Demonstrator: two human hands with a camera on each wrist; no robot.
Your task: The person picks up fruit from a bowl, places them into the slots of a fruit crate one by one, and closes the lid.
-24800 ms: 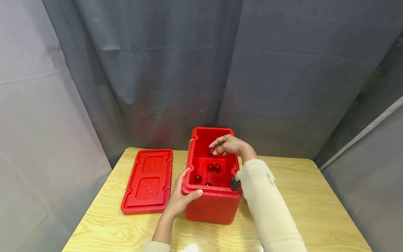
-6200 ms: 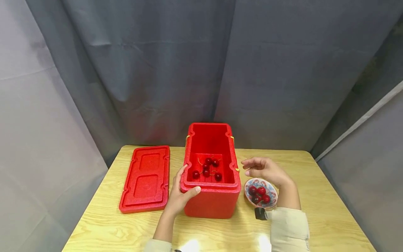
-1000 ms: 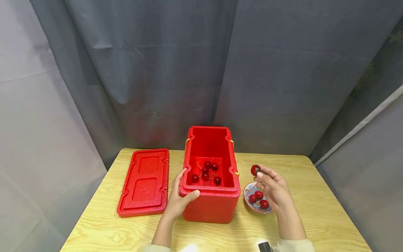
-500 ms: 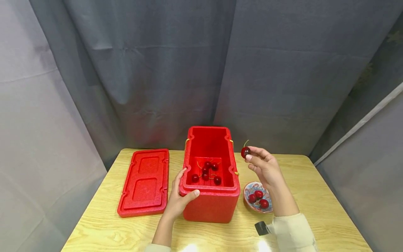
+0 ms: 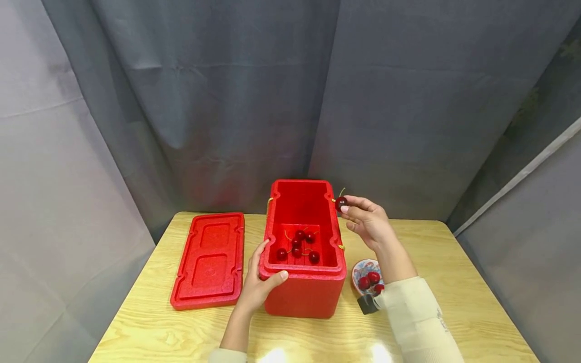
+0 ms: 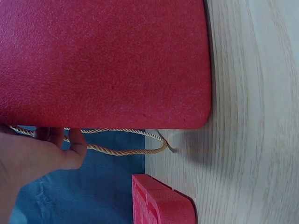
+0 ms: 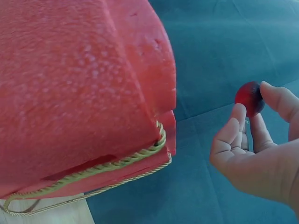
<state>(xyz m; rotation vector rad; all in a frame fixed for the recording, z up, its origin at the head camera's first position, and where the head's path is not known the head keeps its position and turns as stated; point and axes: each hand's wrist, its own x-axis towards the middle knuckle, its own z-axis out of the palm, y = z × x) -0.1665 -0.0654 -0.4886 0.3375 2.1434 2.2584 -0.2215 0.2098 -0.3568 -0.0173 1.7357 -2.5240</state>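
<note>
My right hand pinches a dark red cherry with a green stem between thumb and fingertips, just off the right rim of the red foam box. The right wrist view also shows this cherry in the fingertips, apart from the box wall. My left hand grips the box's near left corner, thumb over the front rim. In the left wrist view its fingers curl beside the rope handle. Several stemmed cherries lie on the box floor. Red cherries sit in a small patterned bowl, partly hidden by my right wrist.
A red lid lies on the wooden table, left of the box. Yellow rope handles hang on the box's sides. Grey curtains stand close behind the table and at both sides.
Over the last second my right hand has carried the cherry up and left from above the bowl to the box's right rim. My left hand keeps its grip on the corner.
</note>
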